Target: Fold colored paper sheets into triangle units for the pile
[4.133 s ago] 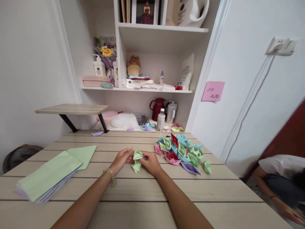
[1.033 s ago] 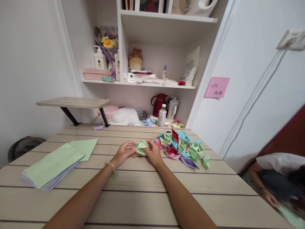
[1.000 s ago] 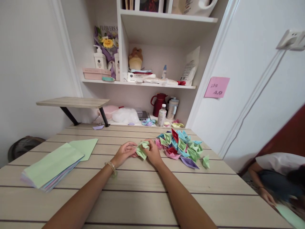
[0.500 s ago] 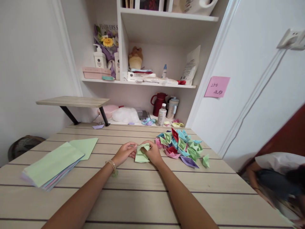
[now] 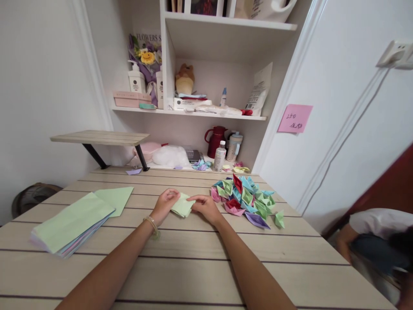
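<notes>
A small folded piece of light green paper [image 5: 182,205] is held just above the table between my two hands. My left hand [image 5: 166,204] pinches its left corner, fingers curled and a bracelet on the wrist. On the opposite side, my right hand [image 5: 206,207] grips the right edge between thumb and fingers. The paper looks flat and roughly diamond-shaped from here. Right of my hands lies a heap of folded paper boats [image 5: 247,196] in green, blue, red, pink and purple. To the left rests a stack of coloured paper sheets [image 5: 75,219], green on top.
Slatted wooden table [image 5: 180,275] under my arms. A small raised stand [image 5: 100,137] is at the back left. Behind are a clear bottle [image 5: 220,157], a red jug [image 5: 215,141] and a cup [image 5: 234,147]. A person [image 5: 377,237] crouches at the lower right.
The paper went from an opened-up pocket with my right fingers inside to a flat, turned diamond shape. My right fingers have moved out to its right edge.
</notes>
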Motion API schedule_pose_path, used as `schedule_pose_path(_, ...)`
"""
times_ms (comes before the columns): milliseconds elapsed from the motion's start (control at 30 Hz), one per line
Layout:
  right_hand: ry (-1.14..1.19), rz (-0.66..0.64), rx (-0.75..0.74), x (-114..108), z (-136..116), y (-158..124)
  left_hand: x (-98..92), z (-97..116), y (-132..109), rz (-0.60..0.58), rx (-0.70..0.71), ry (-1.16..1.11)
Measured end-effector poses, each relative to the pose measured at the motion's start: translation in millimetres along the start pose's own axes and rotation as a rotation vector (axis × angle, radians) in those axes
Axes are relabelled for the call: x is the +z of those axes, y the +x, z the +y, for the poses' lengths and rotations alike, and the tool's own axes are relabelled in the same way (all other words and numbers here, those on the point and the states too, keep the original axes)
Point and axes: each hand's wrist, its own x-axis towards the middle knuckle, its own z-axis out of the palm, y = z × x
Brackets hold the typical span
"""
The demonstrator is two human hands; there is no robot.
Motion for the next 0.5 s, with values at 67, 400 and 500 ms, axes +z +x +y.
schedule_pose_path(67,0.022,0.025,0.019,-0.2,1.8,0.9,-0.3,-1.3,0.2,-0.01,-0.007,-0.027)
schedule_pose_path(400,0.022,0.222,-0.021,-2.3,2.1,5.7,0.7,2.6,-1.5,-0.113,-0.055,-0.044)
schedule_pose_path(500,0.045,0.193,-0.029,-0.9,0.2,5.5,1.5,2.2,-0.5,-0.068,-0.065,-0.094)
